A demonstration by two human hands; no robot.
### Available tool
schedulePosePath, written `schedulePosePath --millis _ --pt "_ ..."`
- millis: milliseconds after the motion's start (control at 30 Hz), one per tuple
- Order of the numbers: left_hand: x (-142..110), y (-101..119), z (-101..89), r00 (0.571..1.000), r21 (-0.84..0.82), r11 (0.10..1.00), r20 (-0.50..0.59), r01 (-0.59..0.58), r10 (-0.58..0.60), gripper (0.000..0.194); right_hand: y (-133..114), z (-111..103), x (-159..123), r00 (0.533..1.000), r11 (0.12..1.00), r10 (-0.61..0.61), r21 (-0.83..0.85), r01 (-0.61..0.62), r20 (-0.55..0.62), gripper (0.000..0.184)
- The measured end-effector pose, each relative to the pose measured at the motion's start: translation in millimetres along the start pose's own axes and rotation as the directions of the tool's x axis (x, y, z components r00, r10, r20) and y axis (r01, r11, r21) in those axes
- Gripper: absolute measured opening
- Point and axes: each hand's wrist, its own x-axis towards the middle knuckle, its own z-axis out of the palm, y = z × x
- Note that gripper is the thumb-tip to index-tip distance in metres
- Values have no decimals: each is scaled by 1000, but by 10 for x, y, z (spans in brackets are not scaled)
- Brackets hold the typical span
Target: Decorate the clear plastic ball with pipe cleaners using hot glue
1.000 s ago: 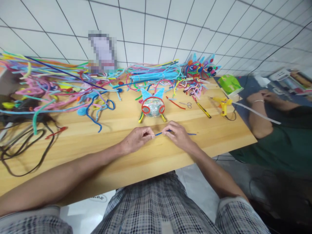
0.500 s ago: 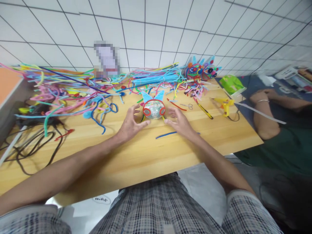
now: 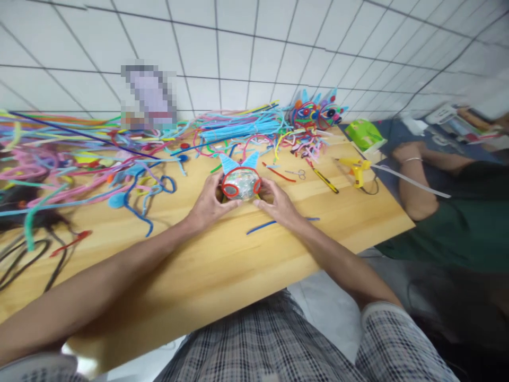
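Note:
A clear, shiny animal-head craft [image 3: 246,185] sits in front of me on the wooden table. Two pointed light-blue ears rise from its top, red pipe cleaner arches over it, and a red ring marks each side. My left hand [image 3: 210,200] grips its left side, the thumb along the lower front and the fingers partly hidden behind. On the opposite side my right hand [image 3: 278,202] holds it between thumb and fingers. A blue pipe cleaner [image 3: 262,227] lies just in front of the right hand, partly under the wrist.
Pipe cleaners [image 3: 242,127] pile along the tiled wall, near two finished animal heads [image 3: 314,112]. To the right lie a red pipe cleaner [image 3: 280,172], scissors [image 3: 298,174], a yellow cutter [image 3: 325,180] and a yellow glue gun [image 3: 358,170]. Another person's arm [image 3: 417,185] is beyond the table's right edge.
Both hands have closed in from either side onto the animal-head craft, which they stood apart from before. The craft has turned slightly. My view has shifted to the right.

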Motion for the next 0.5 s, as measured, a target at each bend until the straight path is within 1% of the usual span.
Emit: schedulePosePath --millis 67,100,133,167,200,233,267,300,367,400,433,467,500 --pt "-10 2 4 1000 0 1000 -17 12 -12 91 47 -141 -43 997 999 16 -41 -19 -70 63" --pt "-14 4 6 1000 5 1000 -19 22 -22 90 93 -267 -81 991 997 28 -63 -37 -134 59" --pt "-16 6 9 999 -3 999 -12 34 -34 91 152 -432 -133 974 994 47 -83 -67 -220 53" --pt "-17 8 12 999 -19 999 -7 46 -46 91 221 -632 -197 945 989 70 -102 -108 -320 48" --pt "-18 11 15 998 -38 998 6 59 -59 90 297 -858 -272 897 979 99 -118 -165 -431 43" --pt "-17 15 20 998 -59 996 16 66 -65 91 376 -1101 -349 817 960 138 -126 -248 -560 41" --pt "-16 22 24 997 -79 994 26 71 -69 91 454 -1347 -421 715 935 164 -125 -333 -680 41" --pt "-13 31 29 997 -96 992 36 77 -73 93 530 -1583 -482 651 915 170 -127 -383 -740 42" --pt "-3 57 36 995 -104 991 51 88 -83 95 666 -1987 -546 567 881 162 -140 -451 -808 45" --pt "2 72 39 994 -96 991 61 97 -91 95 725 -2143 -546 539 862 160 -149 -484 -827 46" --pt "8 86 42 993 -82 991 70 102 -96 93 777 -2264 -526 525 844 162 -158 -512 -835 47" --pt "13 99 44 992 -67 993 75 102 -97 91 822 -2356 -492 528 828 169 -170 -534 -832 46" --pt "18 108 46 993 -55 994 77 97 -93 89 860 -2421 -447 549 816 179 -188 -547 -817 43"
